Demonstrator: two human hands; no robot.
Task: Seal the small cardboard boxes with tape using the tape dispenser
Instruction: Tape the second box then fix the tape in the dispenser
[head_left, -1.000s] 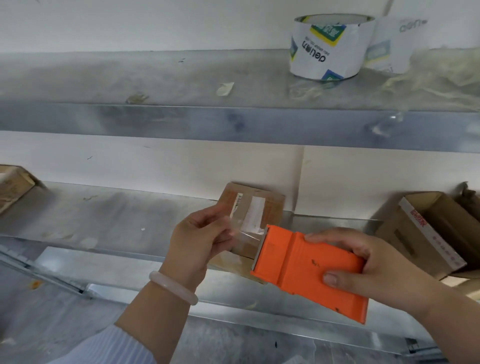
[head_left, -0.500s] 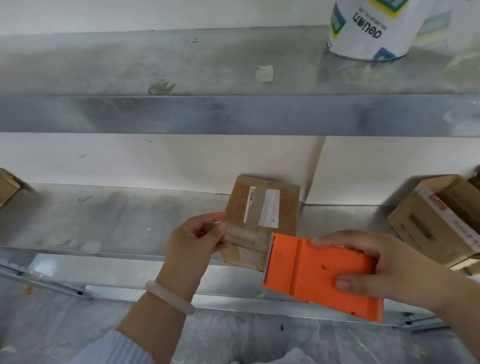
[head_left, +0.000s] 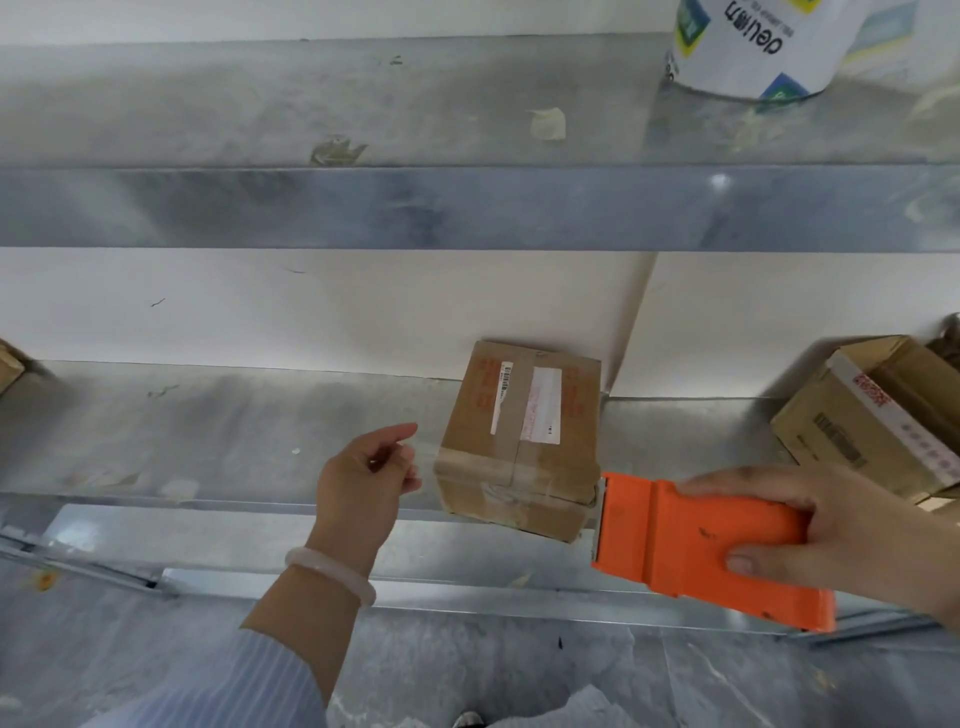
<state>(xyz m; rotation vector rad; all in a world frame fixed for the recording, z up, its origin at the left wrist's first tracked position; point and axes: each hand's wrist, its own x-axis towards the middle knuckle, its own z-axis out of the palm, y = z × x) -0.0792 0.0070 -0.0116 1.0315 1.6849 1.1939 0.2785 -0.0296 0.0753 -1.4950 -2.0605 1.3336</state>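
Note:
A small cardboard box with white labels stands on the lower metal shelf, at its front edge. My left hand is just left of the box and pinches the end of a clear tape strip between thumb and fingers. The faint strip runs across the box's front upper edge to the orange tape dispenser. My right hand grips the dispenser from the right, and its blade end sits at the box's right front corner.
A larger open cardboard box lies tilted on the same shelf at the right. Another box corner shows at the far left. A white wrapped tape roll stands on the upper shelf.
My hands have moved apart: the dispenser went right past the box's corner and my left hand went left, drawing the tape out across the box front.

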